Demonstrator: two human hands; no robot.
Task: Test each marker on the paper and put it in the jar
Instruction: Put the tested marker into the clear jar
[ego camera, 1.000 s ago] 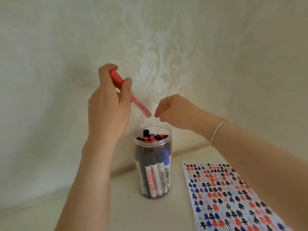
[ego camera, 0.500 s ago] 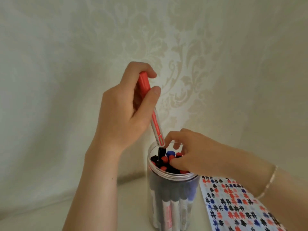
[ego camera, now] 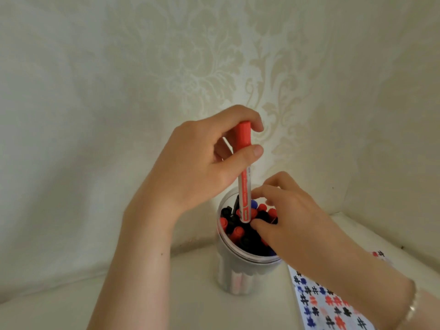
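My left hand (ego camera: pixel 197 163) pinches a red-capped marker (ego camera: pixel 244 184) by its cap, cap up and nearly upright. The marker's lower end sits among the caps in the mouth of the clear plastic jar (ego camera: pixel 228 279). The jar is packed with several black, red and blue markers standing cap up. My right hand (ego camera: pixel 292 220) reaches into the jar's mouth from the right, fingertips curled down among the caps beside the held marker. Whether it grips one I cannot tell. The paper (ego camera: pixel 333 306), covered in black, red and blue test marks, lies to the right of the jar.
The jar stands on a pale surface (ego camera: pixel 166 301) close to a wall with cream damask wallpaper (ego camera: pixel 214 55). The wall bends round at the right, forming a corner behind the jar. A thin bracelet (ego camera: pixel 413 306) is on my right wrist.
My left hand has swung the red marker from slanted above the jar to upright with its end in the jar. My right hand dropped into the jar's mouth. The view moved closer.
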